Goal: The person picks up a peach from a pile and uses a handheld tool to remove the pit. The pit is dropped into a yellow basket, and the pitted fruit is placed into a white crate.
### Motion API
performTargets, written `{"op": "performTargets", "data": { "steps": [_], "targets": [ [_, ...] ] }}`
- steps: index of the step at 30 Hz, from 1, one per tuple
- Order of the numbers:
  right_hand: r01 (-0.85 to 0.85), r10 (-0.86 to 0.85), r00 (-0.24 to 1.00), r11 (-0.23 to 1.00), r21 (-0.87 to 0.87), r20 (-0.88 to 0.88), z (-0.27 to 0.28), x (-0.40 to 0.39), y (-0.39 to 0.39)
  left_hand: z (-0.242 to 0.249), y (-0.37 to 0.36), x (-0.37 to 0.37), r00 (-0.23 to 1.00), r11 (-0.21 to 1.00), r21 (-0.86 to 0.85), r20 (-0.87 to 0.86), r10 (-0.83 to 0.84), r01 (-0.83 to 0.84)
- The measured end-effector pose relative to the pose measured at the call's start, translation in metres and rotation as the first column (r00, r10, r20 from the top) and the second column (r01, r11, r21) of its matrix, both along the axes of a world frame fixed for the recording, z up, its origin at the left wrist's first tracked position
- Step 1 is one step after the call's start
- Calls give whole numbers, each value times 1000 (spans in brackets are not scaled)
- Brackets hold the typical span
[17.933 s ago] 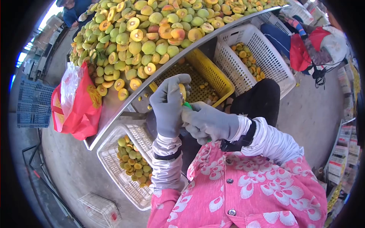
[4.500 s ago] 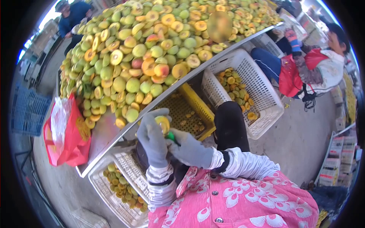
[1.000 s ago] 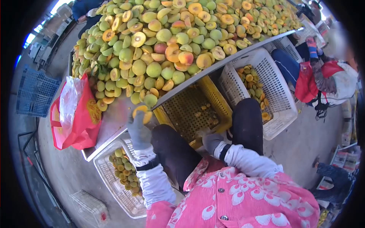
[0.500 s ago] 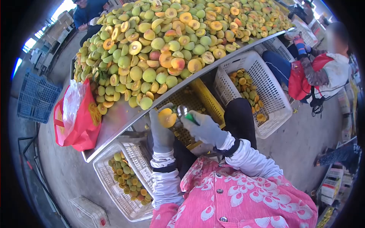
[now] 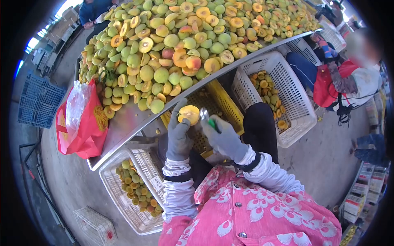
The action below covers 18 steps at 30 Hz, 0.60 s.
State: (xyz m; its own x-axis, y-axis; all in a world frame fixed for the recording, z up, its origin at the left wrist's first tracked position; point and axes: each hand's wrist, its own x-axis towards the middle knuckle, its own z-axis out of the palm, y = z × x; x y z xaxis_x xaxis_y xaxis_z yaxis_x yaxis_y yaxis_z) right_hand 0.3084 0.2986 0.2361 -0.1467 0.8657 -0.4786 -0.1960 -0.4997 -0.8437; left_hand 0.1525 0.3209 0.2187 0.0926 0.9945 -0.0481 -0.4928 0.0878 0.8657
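My left hand [image 5: 179, 137], in a grey glove, has its fingers closed round a halved yellow fruit [image 5: 188, 115], cut face up. Just right of it, my right hand [image 5: 223, 137], also gloved in grey, grips a tool with a green handle [image 5: 212, 124] and a shiny metal end [image 5: 203, 113]. The metal end is at the fruit's right edge; whether they touch I cannot tell. Below both hands is a yellow crate [image 5: 223, 104] with small bits in it. A large pile of halved fruit [image 5: 164, 53] covers the metal-edged table [image 5: 139, 133] ahead.
White crates holding fruit stand at the left [image 5: 123, 201] and right [image 5: 295, 98] of my legs. A red bag [image 5: 88, 135] leans at the table's left corner. Co-workers sit at the right [image 5: 361, 86] and far left [image 5: 92, 12]. A blue crate [image 5: 41, 100] stands further left.
My left hand has turned and moved slightly right, bringing the fruit half up with its cut face more visible. The tool in my right hand is now beside the fruit's upper right.
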Motion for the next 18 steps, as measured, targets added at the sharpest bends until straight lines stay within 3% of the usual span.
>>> {"op": "performTargets", "data": {
  "steps": [2,3,5,8,9,11,12,13,14,15,17,18],
  "targets": [
    [-264,74,884,894,362,462,-15,-3,-8,-6,7,-3,997,997,4,-8,-77,77],
    [-270,32,868,868,417,495,-19,-5,-9,-7,8,-1,996,997,-1,-10,-83,83],
    [-278,1,849,852,443,529,-24,-6,-4,-5,6,13,983,992,-120,173,55,-35],
    [-307,-60,791,822,480,609,-23,-9,2,5,8,30,979,983,-55,98,178,-173],
    [-321,-95,752,811,488,652,-21,-10,4,3,10,29,978,982,-58,100,184,-179],
    [-334,-90,749,804,491,656,-14,-13,5,2,14,27,937,980,-177,317,148,-96],
    [-342,-89,746,798,495,660,-12,-14,4,5,13,28,936,979,-180,318,151,-97],
    [-343,-87,745,800,492,661,-14,-16,5,9,11,29,989,989,37,-31,143,-141],
    [-318,-119,756,793,520,644,-15,-18,6,13,9,31,908,963,251,-372,191,-99],
    [-293,-152,765,784,548,626,-16,-20,6,13,10,31,909,964,248,-372,188,-98],
    [-276,-167,774,780,562,611,-15,-24,7,13,15,31,979,978,59,-11,202,-201],
    [-259,-181,783,775,576,596,-15,-26,7,15,14,32,979,978,57,-10,201,-201]
  ]
}}
